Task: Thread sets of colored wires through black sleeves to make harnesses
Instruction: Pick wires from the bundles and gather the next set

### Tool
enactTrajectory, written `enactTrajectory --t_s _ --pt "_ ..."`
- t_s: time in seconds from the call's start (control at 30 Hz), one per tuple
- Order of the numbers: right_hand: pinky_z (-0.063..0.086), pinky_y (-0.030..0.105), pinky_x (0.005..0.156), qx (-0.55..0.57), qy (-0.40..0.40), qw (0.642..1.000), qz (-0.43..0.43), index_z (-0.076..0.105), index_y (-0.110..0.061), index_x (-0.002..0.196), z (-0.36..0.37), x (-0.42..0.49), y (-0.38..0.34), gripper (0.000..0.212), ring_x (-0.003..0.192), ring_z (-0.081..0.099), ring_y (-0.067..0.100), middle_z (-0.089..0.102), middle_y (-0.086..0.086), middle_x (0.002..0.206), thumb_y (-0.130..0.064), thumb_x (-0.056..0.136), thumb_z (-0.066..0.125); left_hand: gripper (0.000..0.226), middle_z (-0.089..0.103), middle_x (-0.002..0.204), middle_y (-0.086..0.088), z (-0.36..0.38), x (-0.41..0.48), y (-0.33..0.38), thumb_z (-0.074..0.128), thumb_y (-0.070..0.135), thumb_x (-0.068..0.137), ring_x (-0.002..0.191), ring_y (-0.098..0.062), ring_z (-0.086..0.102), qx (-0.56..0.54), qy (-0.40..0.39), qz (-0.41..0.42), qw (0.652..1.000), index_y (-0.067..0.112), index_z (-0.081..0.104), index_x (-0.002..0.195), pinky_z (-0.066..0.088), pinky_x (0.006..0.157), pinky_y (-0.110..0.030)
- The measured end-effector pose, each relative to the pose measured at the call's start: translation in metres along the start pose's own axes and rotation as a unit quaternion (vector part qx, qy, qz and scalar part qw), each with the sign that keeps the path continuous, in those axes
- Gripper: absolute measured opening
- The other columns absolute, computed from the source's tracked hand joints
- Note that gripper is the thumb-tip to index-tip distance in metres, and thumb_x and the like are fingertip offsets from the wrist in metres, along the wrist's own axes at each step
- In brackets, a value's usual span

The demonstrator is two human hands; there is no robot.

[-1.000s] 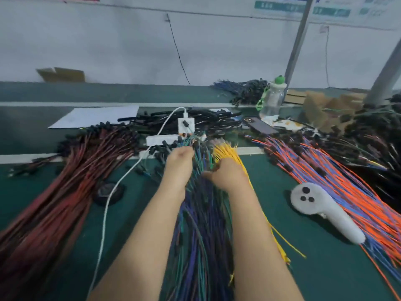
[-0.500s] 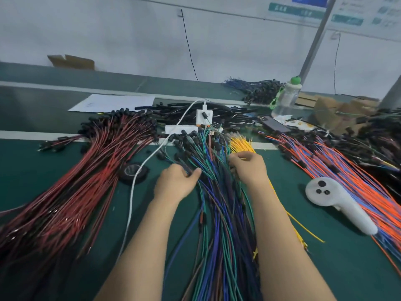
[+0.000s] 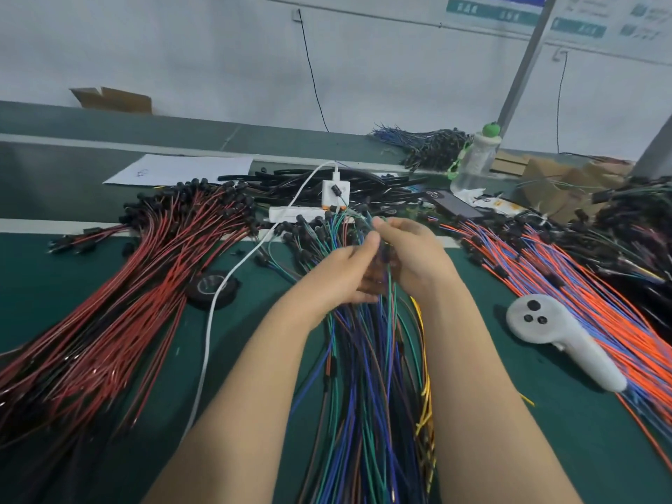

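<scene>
A thick pile of green, blue and purple wires (image 3: pixel 367 376) runs down the middle of the green mat, between my forearms. My left hand (image 3: pixel 340 276) and my right hand (image 3: pixel 411 256) meet just above the pile. Both pinch a few wires lifted from it, with a green wire (image 3: pixel 390 303) hanging down between them. Yellow wires (image 3: pixel 423 405) lie under my right forearm. Black sleeves (image 3: pixel 363 183) lie heaped behind the hands. Whether a sleeve sits in my fingers is hidden.
Red and black wires (image 3: pixel 120 303) fan out at left, orange and blue wires (image 3: pixel 589 296) at right. A white controller (image 3: pixel 552 329) lies right of my arm. A tape roll (image 3: pixel 211 287), white charger cable (image 3: pixel 218 303), power strip (image 3: pixel 296 212), phone (image 3: pixel 454 204) and bottle (image 3: pixel 476 161) stand nearby.
My hands have come together from apart on the pile and lifted a few wires off it. The camera has tilted up and the view shifted.
</scene>
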State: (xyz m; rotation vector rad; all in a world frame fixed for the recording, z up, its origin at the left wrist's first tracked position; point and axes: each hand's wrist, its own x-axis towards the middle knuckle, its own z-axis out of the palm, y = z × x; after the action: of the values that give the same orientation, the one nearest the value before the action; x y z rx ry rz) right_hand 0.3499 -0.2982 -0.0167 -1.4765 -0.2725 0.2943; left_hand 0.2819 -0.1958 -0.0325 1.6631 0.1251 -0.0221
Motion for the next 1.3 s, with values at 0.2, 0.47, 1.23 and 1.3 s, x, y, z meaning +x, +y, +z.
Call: enactTrajectory --t_s 0.2,0.47,1.23,1.3 --pt "0.037 0.022 0.046 -0.094 0.097 0.99 -0.04 0.062 -0.015 0.075 -0.008 0.005 0.0 0.033 0.043 0.044 0.008 0.058 -0.005 0.059 -0.033 0.099 0.049 0.028 0.044 0.038 0.01 -0.001 0.015 0.03 0.038 0.023 0.1 0.035 -0.006 0.037 0.003 0.061 -0.008 0.998 0.011 0.056 0.083 0.026 0.039 -0.017" --pt "0.038 0.029 0.066 -0.431 0.032 0.9 0.059 0.051 -0.012 0.093 -0.009 0.001 0.047 0.029 0.075 0.049 0.023 0.053 0.005 0.082 -0.04 0.094 0.056 0.028 0.04 0.043 0.004 -0.028 0.006 0.135 0.029 0.009 0.1 0.029 -0.003 0.028 -0.425 -0.029 0.14 0.894 0.013 0.039 0.073 0.021 0.027 -0.012" --pt "0.048 0.021 0.053 -0.033 0.082 0.996 -0.025 0.064 -0.012 0.075 -0.001 -0.008 0.059 0.016 0.053 0.059 0.009 0.061 0.0 0.067 -0.015 0.09 0.065 0.014 0.073 0.07 0.0 -0.002 0.016 -0.049 0.049 0.011 0.098 0.065 -0.01 0.07 -0.18 0.038 0.017 0.983 0.005 0.06 0.093 0.051 0.055 -0.015" --pt "0.047 0.029 0.06 -0.027 0.082 0.996 -0.017 0.062 -0.013 0.071 -0.003 -0.007 0.06 0.02 0.061 0.056 0.017 0.057 0.001 0.065 -0.016 0.091 0.064 0.014 0.074 0.075 -0.003 -0.002 0.017 -0.05 0.049 0.011 0.097 0.071 -0.013 0.072 -0.195 0.035 0.012 0.98 0.005 0.06 0.092 0.052 0.055 -0.016"
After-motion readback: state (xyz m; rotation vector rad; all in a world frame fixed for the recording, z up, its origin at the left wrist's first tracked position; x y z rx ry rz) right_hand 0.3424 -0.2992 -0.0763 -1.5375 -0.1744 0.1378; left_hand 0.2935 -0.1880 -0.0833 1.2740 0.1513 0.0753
